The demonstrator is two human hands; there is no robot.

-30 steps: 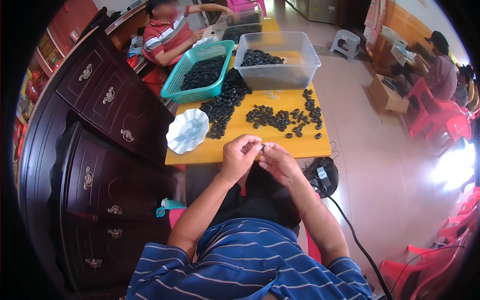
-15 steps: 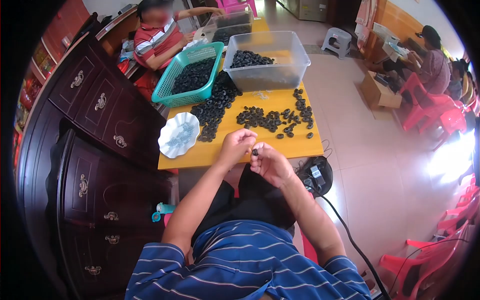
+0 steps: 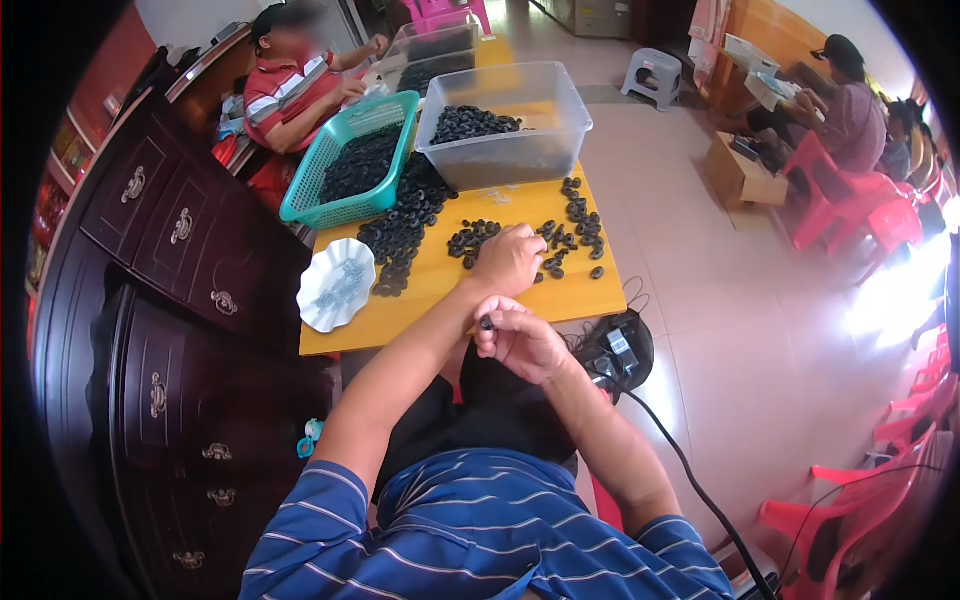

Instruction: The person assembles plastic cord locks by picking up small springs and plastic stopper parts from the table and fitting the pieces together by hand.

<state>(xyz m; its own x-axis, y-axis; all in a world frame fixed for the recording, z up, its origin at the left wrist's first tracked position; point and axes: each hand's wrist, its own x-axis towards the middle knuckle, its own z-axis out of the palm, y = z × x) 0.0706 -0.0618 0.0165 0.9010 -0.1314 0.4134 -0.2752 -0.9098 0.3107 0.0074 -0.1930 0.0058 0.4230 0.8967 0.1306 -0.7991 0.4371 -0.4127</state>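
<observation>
My left hand [image 3: 511, 259] reaches over the yellow table [image 3: 440, 311], its fingertips at a spread of small black rings [image 3: 558, 240]; whether it grips one is hidden. Closer to my body, just past the table's front edge, my right hand [image 3: 520, 340] pinches a black ring [image 3: 487, 322] between thumb and fingers. A white scalloped dish [image 3: 337, 285] with small clear pieces lies at the table's left corner. More black rings [image 3: 400, 232] form a heap between the dish and the spread.
Behind the heap stand a green basket [image 3: 350, 160] and a clear bin [image 3: 505, 125], both holding black rings. A co-worker [image 3: 300, 85] sits at the far left. Dark drawers [image 3: 160, 220] flank the left side; a cable [image 3: 690, 450] hangs at right.
My left hand has left my right hand and moved forward onto the spread of rings. My right hand keeps a ring and is slightly nearer my body. The whole view has shifted.
</observation>
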